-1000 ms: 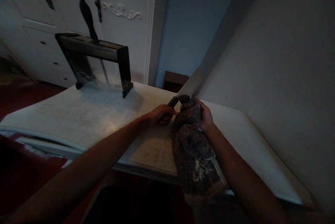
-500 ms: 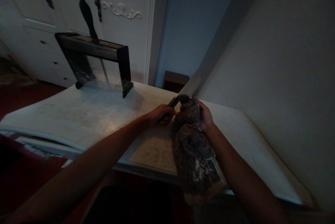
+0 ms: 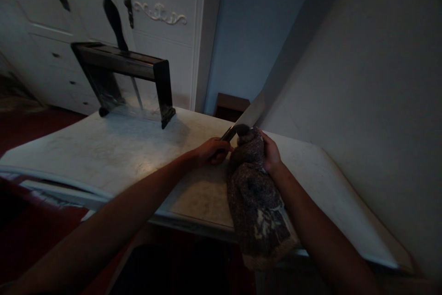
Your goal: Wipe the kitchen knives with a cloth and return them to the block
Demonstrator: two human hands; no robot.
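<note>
My left hand point(image 3: 216, 150) is closed round the black handle of a knife point(image 3: 251, 111), whose wide blade points up and to the right. Beside it, my right hand point(image 3: 271, 151) grips the upper end of a dark, speckled cloth point(image 3: 255, 189) with a pale pattern. The cloth is bunched up near the knife handle and hangs down over the table's front edge. Part of my right hand's fingers is hidden behind the cloth.
On the left of the pale tabletop point(image 3: 131, 147) stands a black knife block point(image 3: 120, 62) with clear lower parts, holding a black-handled tool point(image 3: 113, 19). White cabinets point(image 3: 162, 55) are behind. A brown box point(image 3: 231, 105) sits beyond the far edge, and a wall rises at right.
</note>
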